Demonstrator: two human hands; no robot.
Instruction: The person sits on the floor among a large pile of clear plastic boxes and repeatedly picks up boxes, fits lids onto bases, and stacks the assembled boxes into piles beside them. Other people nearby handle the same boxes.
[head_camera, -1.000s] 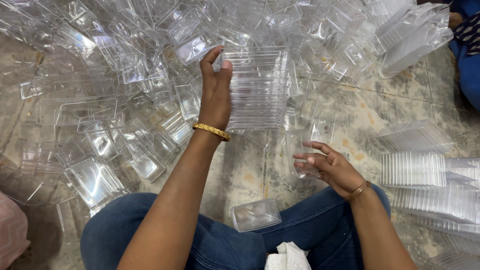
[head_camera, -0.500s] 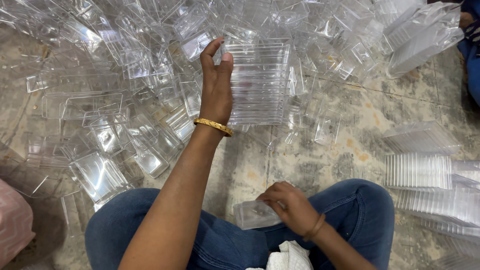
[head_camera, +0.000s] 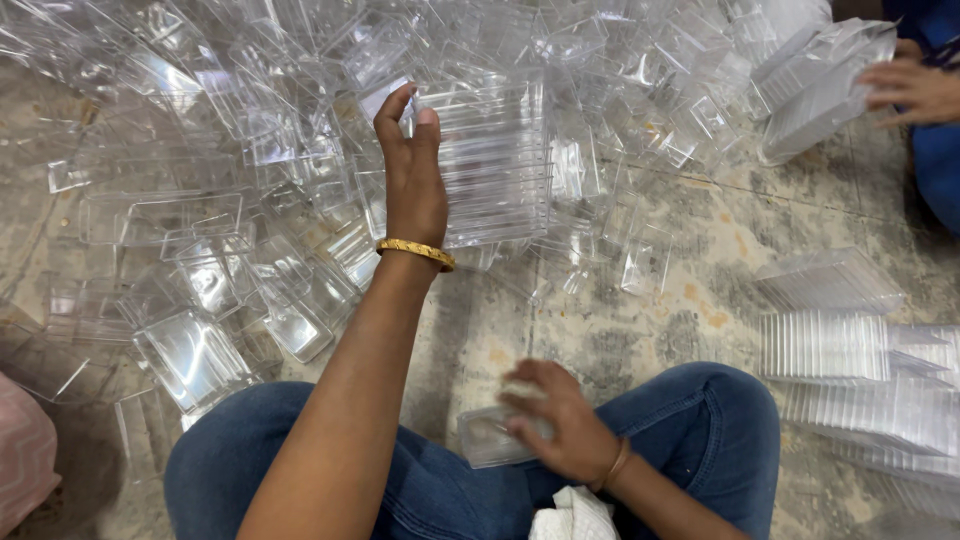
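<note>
A: What is on the left side?
B: A big heap of loose clear plastic containers (head_camera: 200, 250) lies on the floor. The left hand (head_camera: 412, 185) is raised over it and grasps a tall stack of nested clear trays (head_camera: 495, 165), fingers wrapped on its left edge. A gold bangle (head_camera: 415, 253) sits on that wrist.
A: And lower, in the middle?
B: The right hand (head_camera: 560, 430) closes on a single clear container (head_camera: 490, 437) resting on the lap, on blue jeans (head_camera: 690, 430).
A: On the right?
B: Finished tray stacks (head_camera: 830, 345) lie on the floor, and another person's hand (head_camera: 915, 90) touches a stack at the top corner
</note>
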